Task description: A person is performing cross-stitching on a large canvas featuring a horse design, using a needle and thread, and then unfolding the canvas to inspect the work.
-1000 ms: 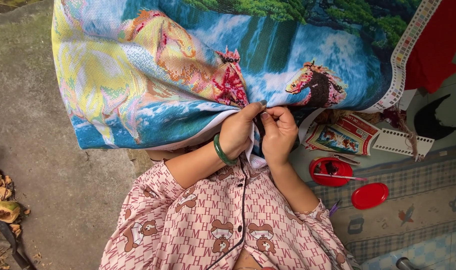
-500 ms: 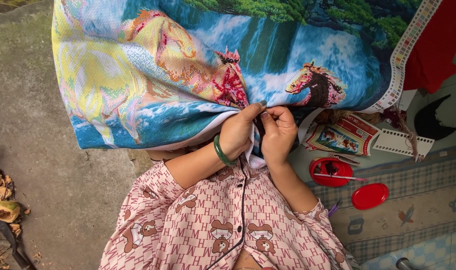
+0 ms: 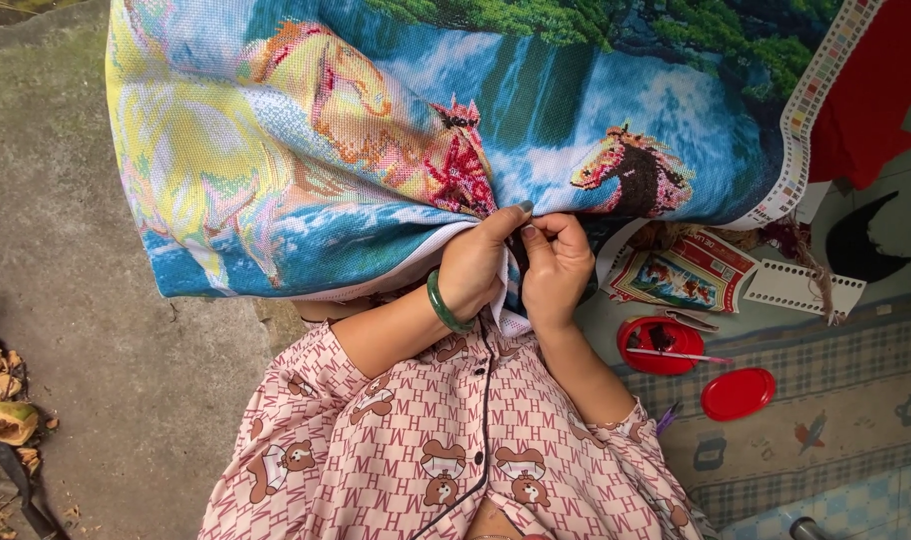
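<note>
A large cross-stitch cloth [image 3: 376, 130] with horses, a waterfall and green trees lies spread over my lap. My left hand [image 3: 479, 268], with a green bangle on its wrist, pinches the cloth's folded lower edge. My right hand [image 3: 558, 268] is closed on the same fold, right beside it, fingertips touching the left hand's. Whether a needle is between the fingers cannot be made out. My pink patterned shirt [image 3: 446, 450] fills the bottom of the view.
A printed pattern booklet [image 3: 686, 275] and a white punched thread card [image 3: 804, 287] lie to the right. Below them sit a round red container [image 3: 661, 345] and its red lid [image 3: 738, 393] on a checked mat [image 3: 826, 440]. Concrete floor [image 3: 76, 300] and dry leaves [image 3: 1, 400] are at the left.
</note>
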